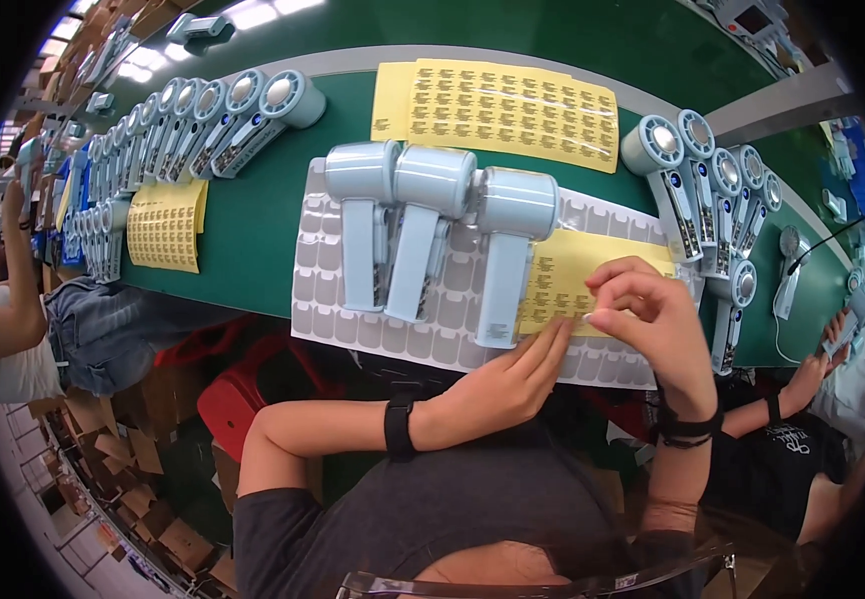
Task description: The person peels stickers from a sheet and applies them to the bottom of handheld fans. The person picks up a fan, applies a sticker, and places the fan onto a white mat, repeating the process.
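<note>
Three light-blue handheld devices [432, 225] lie side by side on a grey sticker sheet [323, 290] at the near edge of the green table [253, 230]. A yellow label sheet [562, 275] lies to their right on the grey sheet. My left hand [502, 384] rests flat with its fingertips pressing the yellow sheet's lower edge, beside the rightmost device [507, 250]. My right hand [652, 319] hovers over the yellow sheet, thumb and forefinger pinched together on a small label at the sheet's surface. The label itself is barely visible.
A larger yellow label sheet [502, 105] lies farther back. Rows of the same devices stand at the back left [223, 115] and right [712, 190]. Another yellow sheet [165, 225] lies left. Co-workers sit at my left [13, 329] and right [802, 384]. Cardboard boxes [123, 469] litter the floor.
</note>
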Tool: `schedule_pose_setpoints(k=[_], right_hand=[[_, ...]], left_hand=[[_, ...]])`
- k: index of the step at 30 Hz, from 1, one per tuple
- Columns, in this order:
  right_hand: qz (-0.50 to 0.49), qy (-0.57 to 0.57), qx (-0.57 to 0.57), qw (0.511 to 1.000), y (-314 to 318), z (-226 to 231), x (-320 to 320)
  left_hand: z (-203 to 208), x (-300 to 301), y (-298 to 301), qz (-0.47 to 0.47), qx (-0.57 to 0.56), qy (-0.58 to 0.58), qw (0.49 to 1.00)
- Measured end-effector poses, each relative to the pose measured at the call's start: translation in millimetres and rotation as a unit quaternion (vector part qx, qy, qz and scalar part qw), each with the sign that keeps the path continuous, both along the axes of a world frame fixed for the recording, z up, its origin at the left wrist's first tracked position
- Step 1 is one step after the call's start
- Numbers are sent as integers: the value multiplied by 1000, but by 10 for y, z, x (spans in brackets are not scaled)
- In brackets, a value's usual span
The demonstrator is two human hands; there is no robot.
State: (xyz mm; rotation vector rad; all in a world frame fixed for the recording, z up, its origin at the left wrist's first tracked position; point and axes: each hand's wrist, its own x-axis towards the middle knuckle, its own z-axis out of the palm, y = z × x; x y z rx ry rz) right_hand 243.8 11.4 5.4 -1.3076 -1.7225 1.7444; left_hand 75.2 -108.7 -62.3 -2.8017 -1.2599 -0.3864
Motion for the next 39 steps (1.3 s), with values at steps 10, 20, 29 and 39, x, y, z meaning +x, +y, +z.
schedule_pose_setpoints(k=[10,20,29,39], right_hand=[[23,-27,271,962,-349,79,-978],[8,-140,346,928,-581,-102,-1317],[26,-94,486,869,-695,-366,-1354],[-152,-200,285,925,-186,-374,-418]], left_hand=[[57,-979,-385,220,168,-201,940],[-88,-1019,-375,414,102,-240,872],[-260,-974,-405,362,171,-195,895],[-100,-925,-363,313,162,-214,911]])
